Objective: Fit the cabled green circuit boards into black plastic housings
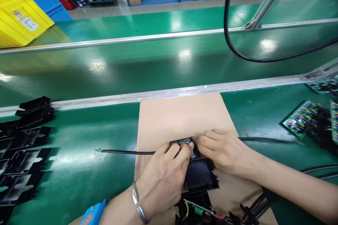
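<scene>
An open black plastic case (202,175) lies on the cardboard sheet, its two halves side by side. In its far half sits a small circuit board (195,153), partly covered by fingers. My left hand (166,170) is closed over that half, fingertips pressing on the board and rim. My right hand (223,149) is curled against the case's right end; its fingertips are partly hidden. A black cable (126,152) with bared coloured wires runs out to the left. Another black cable (266,139) emerges from behind my right hand.
Cardboard (182,116) covers the green bench. Near me lies another case with a board (198,210) and wires. Black case parts (26,161) line the left; circuit boards (301,119) lie right. A metal rail (118,98) crosses behind; a black cable (264,59) hangs above.
</scene>
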